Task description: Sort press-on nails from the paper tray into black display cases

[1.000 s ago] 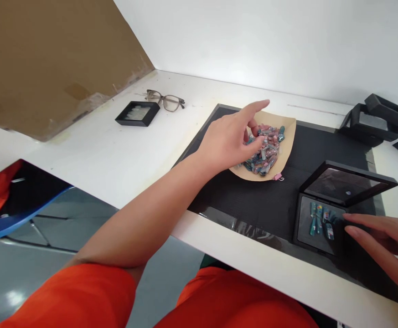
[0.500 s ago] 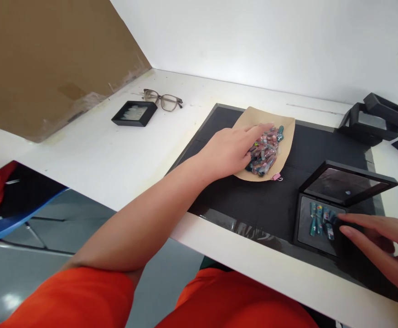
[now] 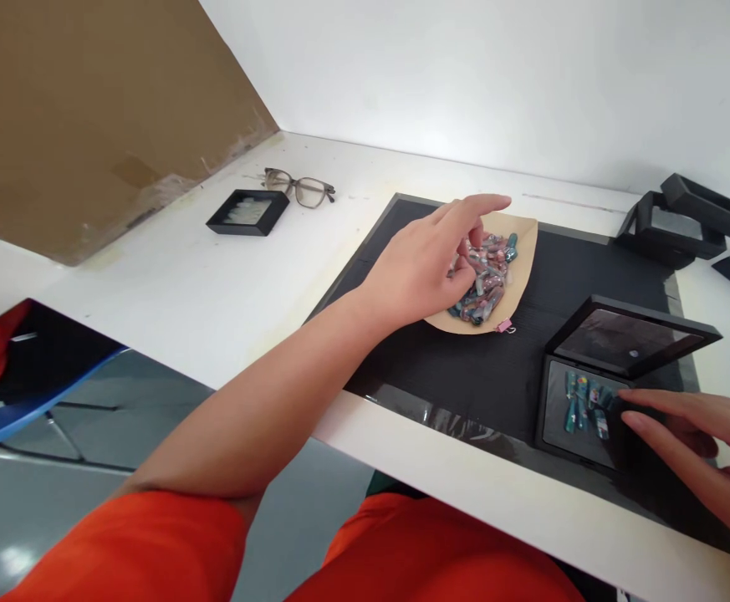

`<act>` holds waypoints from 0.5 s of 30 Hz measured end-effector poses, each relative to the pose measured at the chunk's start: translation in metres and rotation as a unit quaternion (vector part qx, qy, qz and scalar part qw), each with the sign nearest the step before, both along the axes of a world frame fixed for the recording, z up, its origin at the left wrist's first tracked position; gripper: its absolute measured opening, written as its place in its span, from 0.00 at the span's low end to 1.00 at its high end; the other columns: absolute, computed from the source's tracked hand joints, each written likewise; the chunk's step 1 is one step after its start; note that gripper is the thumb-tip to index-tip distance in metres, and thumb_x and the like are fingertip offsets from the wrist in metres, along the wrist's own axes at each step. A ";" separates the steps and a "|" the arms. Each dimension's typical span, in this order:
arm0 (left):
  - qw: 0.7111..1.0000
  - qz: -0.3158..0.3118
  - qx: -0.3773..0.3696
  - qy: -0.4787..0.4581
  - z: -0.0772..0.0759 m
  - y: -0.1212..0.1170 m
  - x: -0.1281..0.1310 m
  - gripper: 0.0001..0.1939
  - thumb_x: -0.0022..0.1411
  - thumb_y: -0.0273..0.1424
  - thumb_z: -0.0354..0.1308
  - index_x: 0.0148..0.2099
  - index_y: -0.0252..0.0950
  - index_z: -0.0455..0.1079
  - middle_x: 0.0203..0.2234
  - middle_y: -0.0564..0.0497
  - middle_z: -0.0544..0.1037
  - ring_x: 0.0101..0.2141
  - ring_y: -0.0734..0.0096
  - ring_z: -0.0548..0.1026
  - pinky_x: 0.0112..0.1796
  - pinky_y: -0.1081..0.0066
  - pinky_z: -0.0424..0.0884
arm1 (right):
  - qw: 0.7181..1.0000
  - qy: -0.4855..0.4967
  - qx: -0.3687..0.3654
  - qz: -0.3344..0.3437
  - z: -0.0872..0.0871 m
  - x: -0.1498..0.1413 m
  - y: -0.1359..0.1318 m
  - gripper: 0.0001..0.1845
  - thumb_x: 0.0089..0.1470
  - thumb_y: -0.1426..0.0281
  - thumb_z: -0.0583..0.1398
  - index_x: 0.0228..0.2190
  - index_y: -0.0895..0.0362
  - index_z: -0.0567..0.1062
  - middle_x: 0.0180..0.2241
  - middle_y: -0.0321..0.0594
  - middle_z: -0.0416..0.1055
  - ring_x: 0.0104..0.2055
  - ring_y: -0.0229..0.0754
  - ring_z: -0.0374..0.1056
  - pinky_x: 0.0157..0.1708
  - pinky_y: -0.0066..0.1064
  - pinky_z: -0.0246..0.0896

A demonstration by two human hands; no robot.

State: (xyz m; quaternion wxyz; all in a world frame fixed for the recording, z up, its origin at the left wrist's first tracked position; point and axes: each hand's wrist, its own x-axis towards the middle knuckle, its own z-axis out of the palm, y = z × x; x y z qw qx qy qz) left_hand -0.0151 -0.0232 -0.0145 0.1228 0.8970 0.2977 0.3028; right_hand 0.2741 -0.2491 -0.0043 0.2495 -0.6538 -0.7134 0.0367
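Over a heap of small press-on nails (image 3: pixel 493 280) in pink, grey and teal hovers my left hand (image 3: pixel 421 263). Its index finger points outward, the other fingers curl, and the thumb stands apart; I see nothing held. The nails lie on a curved brown paper sheet (image 3: pixel 520 272) with a pink binder clip (image 3: pixel 504 326) at its edge. At the right, my right hand (image 3: pixel 703 431) has thumb and index finger slightly apart at the right side of a black hinged case (image 3: pixel 556 418). Several teal patterned nails (image 3: pixel 581 405) lie inside, under a raised clear-windowed lid (image 3: pixel 628 339).
A black mat (image 3: pixel 465 376) covers part of the white table (image 3: pixel 214 309). Eyeglasses (image 3: pixel 302 188) and a small black box (image 3: pixel 248 211) of pale nail tips lie at the left. More black cases (image 3: pixel 684 221) are stacked at the back right. A brown board (image 3: pixel 101 109) stands left.
My left hand has lifted off the heap of nails, its index finger now raised and stretched out and its other fingers curled. My right hand stays beside the black case.
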 end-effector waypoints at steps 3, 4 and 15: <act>1.000 0.023 -0.010 0.019 0.003 0.000 0.000 0.30 0.69 0.22 0.49 0.72 0.35 0.64 0.50 0.46 0.83 0.42 0.67 0.81 0.45 0.65 0.77 | 1.000 0.010 -0.011 -0.006 -0.001 0.001 0.000 0.28 0.69 0.39 0.58 0.37 0.43 0.89 0.31 0.34 0.88 0.19 0.39 0.77 0.14 0.26 0.71; 0.998 0.035 -0.017 0.050 0.005 0.000 -0.001 0.29 0.70 0.23 0.49 0.71 0.35 0.65 0.51 0.45 0.83 0.45 0.65 0.82 0.47 0.64 0.77 | 1.000 0.006 -0.020 -0.007 -0.002 0.002 0.000 0.29 0.69 0.39 0.58 0.38 0.43 0.89 0.32 0.34 0.88 0.20 0.39 0.77 0.15 0.26 0.72; 0.950 0.031 -0.086 0.299 0.020 -0.008 0.000 0.41 0.69 0.21 0.50 0.81 0.44 0.55 0.67 0.45 0.78 0.60 0.55 0.81 0.55 0.62 0.77 | 0.998 -0.017 -0.060 0.011 -0.002 0.001 0.003 0.34 0.68 0.36 0.57 0.41 0.48 0.90 0.21 0.33 0.78 0.12 0.34 0.66 0.12 0.23 0.62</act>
